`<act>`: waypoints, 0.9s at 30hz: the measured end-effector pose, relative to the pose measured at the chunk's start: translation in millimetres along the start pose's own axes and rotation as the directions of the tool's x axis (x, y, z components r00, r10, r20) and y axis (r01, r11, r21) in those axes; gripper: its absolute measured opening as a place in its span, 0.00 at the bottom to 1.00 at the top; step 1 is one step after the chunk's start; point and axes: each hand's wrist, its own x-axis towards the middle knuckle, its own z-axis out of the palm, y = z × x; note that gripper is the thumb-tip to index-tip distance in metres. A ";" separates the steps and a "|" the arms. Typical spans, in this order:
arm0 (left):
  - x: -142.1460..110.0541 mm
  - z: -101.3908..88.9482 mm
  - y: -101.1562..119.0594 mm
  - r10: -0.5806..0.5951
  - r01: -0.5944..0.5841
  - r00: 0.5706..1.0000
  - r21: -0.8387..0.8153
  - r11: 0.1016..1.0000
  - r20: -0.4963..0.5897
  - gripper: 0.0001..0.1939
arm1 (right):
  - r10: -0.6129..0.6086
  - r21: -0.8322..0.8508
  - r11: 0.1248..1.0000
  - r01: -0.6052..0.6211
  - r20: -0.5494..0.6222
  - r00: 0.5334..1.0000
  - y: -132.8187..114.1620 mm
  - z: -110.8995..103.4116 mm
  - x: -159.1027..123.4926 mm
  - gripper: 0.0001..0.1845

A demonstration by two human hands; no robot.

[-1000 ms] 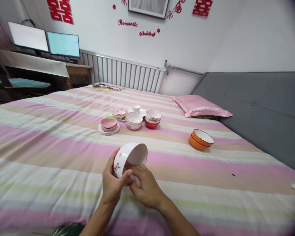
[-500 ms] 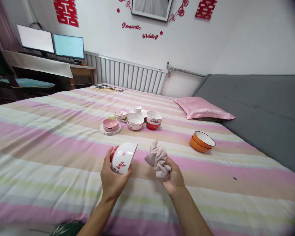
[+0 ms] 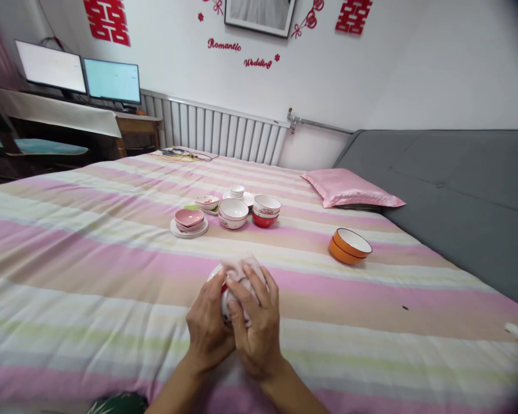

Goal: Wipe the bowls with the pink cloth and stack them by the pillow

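Observation:
My left hand (image 3: 209,325) is closed around a white bowl (image 3: 214,271) with red markings, held above the bed. Pressed over the bowl's outside is a pale pink cloth (image 3: 244,270), with the fingers of my right hand (image 3: 256,325) spread across it and gripping it. Both hands touch each other and cover most of the bowl, so its rim is largely hidden. Beyond them sit a stack of white bowls (image 3: 233,214), white bowls (image 3: 266,205) on a red bowl (image 3: 265,220), and pink dishes (image 3: 189,218) on white plates (image 3: 176,231).
Two stacked orange bowls (image 3: 349,247) stand to the right on the striped bedspread (image 3: 112,322). A pink pillow (image 3: 354,188) lies by the grey headboard (image 3: 449,184). Cables (image 3: 185,154) rest at the bed's far edge, and a small dark object (image 3: 405,307) lies at right.
My right hand has brought the cloth leftward onto the bowl. The bowl has been turned, and both hands now meet around it. The view has shifted slightly.

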 end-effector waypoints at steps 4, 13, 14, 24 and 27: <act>-0.6 -2.6 1.6 0.167 -0.162 0.984 -0.088 0.983 0.053 0.45 | 0.254 0.304 0.907 -0.291 0.158 0.954 24.4 -25.2 30.4 0.14; -0.8 1.6 2.8 0.138 -0.136 0.988 -0.034 0.990 0.066 0.45 | 0.324 0.346 0.874 -0.341 0.108 0.940 27.8 -19.3 29.0 0.14; -0.3 1.6 0.3 0.088 -0.088 0.995 -0.002 0.996 0.053 0.45 | 0.253 0.266 0.927 -0.263 0.074 0.965 18.2 -14.0 21.7 0.15; 4.4 -11.0 -12.4 -0.055 0.058 0.998 0.123 0.991 -0.028 0.34 | 0.008 -0.061 0.998 -0.007 0.013 1.000 -20.5 14.8 -12.8 0.25; 5.1 -10.5 -6.5 0.078 -0.077 0.997 0.055 0.996 -0.019 0.39 | 0.211 0.142 0.967 -0.210 0.002 0.977 -6.7 3.9 7.0 0.18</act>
